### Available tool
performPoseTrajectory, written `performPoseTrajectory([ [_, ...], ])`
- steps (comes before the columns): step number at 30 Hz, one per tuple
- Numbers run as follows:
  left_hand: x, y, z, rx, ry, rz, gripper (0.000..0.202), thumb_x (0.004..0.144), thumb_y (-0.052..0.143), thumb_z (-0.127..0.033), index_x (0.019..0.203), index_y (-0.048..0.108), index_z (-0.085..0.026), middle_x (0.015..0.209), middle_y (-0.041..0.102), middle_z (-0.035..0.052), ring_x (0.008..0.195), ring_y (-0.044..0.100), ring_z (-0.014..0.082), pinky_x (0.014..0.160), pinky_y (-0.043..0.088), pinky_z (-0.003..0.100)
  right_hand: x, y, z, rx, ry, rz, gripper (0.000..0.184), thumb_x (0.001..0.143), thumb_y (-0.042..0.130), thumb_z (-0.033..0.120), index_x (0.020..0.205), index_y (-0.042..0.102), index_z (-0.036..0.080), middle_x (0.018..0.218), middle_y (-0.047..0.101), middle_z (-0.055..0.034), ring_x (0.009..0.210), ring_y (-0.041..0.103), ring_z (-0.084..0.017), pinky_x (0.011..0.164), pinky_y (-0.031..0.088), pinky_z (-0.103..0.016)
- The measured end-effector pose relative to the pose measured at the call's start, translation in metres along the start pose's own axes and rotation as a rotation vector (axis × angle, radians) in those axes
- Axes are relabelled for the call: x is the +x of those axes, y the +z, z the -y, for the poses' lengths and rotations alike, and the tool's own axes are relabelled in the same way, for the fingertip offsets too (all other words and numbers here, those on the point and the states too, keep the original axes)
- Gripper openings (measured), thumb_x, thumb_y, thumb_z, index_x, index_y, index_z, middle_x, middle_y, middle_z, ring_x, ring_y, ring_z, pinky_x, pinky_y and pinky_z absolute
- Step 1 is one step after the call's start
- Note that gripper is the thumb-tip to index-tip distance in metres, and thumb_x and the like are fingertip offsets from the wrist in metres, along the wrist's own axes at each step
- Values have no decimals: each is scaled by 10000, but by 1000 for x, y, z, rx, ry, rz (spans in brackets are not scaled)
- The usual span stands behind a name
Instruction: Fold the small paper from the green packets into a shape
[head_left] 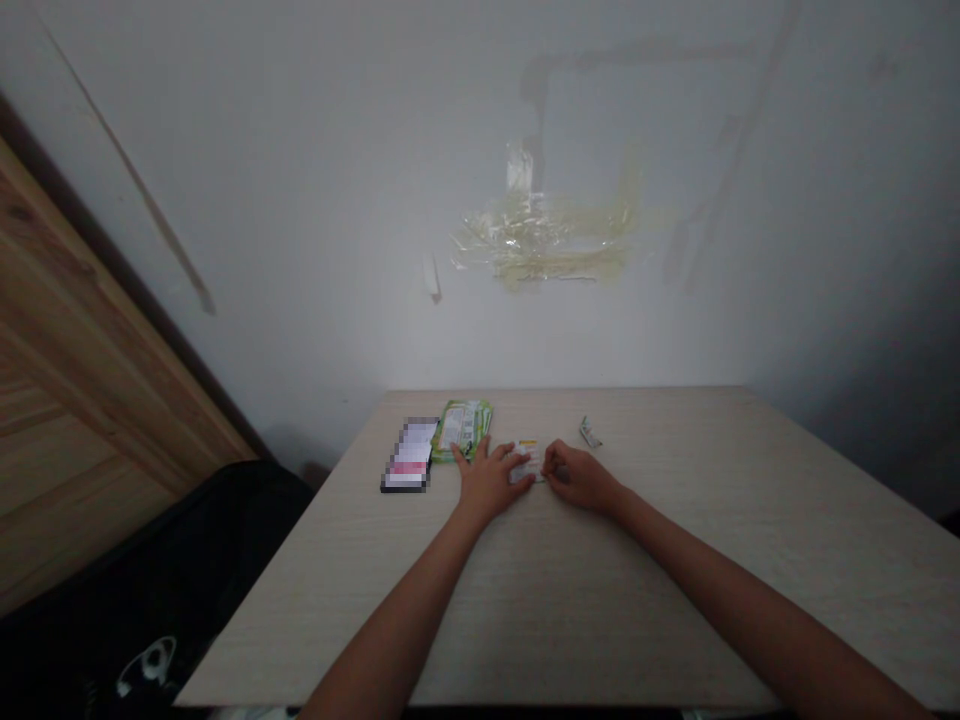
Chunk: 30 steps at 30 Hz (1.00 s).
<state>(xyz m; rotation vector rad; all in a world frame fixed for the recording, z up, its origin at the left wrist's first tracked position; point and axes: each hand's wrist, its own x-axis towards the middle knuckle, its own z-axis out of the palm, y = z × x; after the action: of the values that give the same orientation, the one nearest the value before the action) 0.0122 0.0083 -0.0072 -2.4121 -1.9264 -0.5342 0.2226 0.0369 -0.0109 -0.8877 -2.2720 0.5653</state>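
A small white printed packet or card [529, 458] with a yellow strip along its top lies flat on the table. My left hand [489, 482] rests with spread fingers, the fingertips on the left part of that small piece and its thumb by the lower edge. At the right edge, my right hand [577, 476] has its fingers curled into a pinch against the piece; what is between the fingertips is hidden. A green-and-white printed packet [461, 428], seemingly stacked with others, lies just beyond my left hand.
Left of the green packets lies a phone [409, 458] with a lit, blurred screen. A small crumpled wrapper [590, 432] lies beyond my right hand. The pale wooden table [675, 460] meets a wall [337, 200] with old tape. A dark bag [187, 560] stands at the left.
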Motion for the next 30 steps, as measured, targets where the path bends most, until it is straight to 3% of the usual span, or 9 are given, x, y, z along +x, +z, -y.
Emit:
performPoseTrajectory([
  [12, 0, 5, 3, -14, 15, -44, 377, 821, 518, -626, 1175, 587, -516, 1353, 566, -70, 1373, 289, 362, 998, -148, 780, -11, 0, 8, 41, -1, 10, 242, 747, 569, 98, 940, 486, 219, 857, 663, -16, 766, 627, -155, 726, 475, -268],
  [21, -3, 3, 5, 8, 56, -21, 388, 837, 492, -624, 1203, 567, -522, 1380, 544, -70, 1384, 286, 361, 1005, -101, 793, -11, 2, -2, 56, 180, -118, 104, 866, 582, 299, 901, 523, 220, 890, 697, -35, 802, 679, -174, 744, 508, -298],
  [30, -5, -2, 2, 4, 36, 20, 393, 838, 492, -619, 1215, 556, -528, 1401, 525, -76, 1399, 263, 358, 1005, -118, 788, -16, 1, 0, -173, 51, -30, 96, 905, 540, 268, 972, 567, 205, 940, 687, -66, 856, 659, -178, 767, 495, -291],
])
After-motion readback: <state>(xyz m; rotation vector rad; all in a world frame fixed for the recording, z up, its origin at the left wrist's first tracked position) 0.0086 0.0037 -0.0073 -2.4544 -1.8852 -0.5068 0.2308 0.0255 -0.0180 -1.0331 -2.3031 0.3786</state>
